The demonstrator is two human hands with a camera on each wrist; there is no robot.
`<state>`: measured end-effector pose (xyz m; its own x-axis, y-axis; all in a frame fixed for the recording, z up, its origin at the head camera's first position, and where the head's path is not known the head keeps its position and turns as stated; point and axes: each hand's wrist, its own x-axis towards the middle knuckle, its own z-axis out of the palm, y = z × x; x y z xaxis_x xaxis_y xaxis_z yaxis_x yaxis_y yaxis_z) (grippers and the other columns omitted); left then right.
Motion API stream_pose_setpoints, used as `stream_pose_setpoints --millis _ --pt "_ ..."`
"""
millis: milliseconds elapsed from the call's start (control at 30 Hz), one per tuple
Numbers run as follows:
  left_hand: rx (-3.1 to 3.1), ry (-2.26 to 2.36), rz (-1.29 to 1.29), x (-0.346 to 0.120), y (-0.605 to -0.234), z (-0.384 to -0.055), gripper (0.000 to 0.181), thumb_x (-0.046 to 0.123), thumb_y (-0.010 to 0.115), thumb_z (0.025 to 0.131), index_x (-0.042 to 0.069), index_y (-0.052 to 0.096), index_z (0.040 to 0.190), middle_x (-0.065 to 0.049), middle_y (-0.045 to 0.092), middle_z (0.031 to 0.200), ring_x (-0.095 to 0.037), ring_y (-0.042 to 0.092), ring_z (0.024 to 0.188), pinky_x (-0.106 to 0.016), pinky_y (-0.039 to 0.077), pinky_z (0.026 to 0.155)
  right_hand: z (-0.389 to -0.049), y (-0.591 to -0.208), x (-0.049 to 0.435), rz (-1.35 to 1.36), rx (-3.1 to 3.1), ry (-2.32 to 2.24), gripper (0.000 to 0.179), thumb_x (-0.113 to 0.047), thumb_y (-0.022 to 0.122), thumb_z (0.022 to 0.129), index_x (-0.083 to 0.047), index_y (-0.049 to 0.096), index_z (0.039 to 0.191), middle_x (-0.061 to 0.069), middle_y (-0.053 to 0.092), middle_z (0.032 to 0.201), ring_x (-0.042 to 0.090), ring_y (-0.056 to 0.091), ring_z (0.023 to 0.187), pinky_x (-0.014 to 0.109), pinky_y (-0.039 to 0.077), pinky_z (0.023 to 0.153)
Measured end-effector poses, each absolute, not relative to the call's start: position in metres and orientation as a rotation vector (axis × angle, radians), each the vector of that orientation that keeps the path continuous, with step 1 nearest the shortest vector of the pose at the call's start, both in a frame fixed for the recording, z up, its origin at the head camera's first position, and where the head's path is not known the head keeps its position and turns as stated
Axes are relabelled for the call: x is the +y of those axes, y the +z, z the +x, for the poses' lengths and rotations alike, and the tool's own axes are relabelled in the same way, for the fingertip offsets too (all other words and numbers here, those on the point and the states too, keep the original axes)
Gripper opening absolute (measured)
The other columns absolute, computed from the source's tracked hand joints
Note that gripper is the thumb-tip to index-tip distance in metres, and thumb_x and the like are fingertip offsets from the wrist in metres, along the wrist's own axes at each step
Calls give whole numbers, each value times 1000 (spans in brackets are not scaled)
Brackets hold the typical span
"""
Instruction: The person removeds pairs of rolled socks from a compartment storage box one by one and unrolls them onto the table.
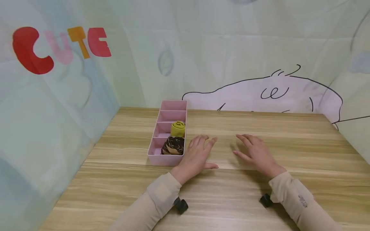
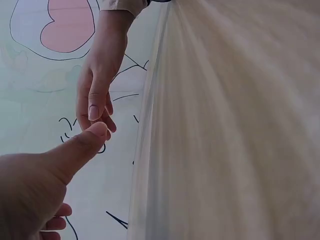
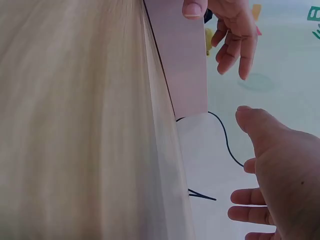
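Observation:
A long pink box with several compartments stands on the table, left of centre. In its nearest compartment lies a rolled dark patterned cloth, and the one behind it holds a rolled yellow-green cloth. My left hand hovers just right of the box with fingers spread, holding nothing. Farther right, my right hand is held above the table, fingers extended and nothing in them. In the right wrist view the box's side wall shows behind the left hand.
The wood-grained table reaches back to a pale printed cloth wall. Another cloth wall with the letters CUTE borders the left side. Small black devices sit at both wrists.

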<state>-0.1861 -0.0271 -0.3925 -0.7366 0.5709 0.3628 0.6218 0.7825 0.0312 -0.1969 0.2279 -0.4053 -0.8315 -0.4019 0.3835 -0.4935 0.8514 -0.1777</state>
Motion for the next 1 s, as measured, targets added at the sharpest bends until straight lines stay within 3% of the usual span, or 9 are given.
stream_pose_setpoints --millis 333,1000 --pt "-2625 -274 -885 -33 -380 -186 84 57 75 71 12 49 136 -11 55 124 -28 50 119 -43 38 106 -198 -402 216 672 -2701 404 59 -33 68 88 -2 50 134 22 58 124 40 56 114 56 43 98" --pt "-2741 -417 -923 -62 -346 -192 74 53 78 70 8 58 125 -11 57 121 -28 50 117 -43 37 107 -202 -392 191 706 -2685 534 50 -33 66 89 -3 56 129 17 62 121 34 60 112 50 49 92"
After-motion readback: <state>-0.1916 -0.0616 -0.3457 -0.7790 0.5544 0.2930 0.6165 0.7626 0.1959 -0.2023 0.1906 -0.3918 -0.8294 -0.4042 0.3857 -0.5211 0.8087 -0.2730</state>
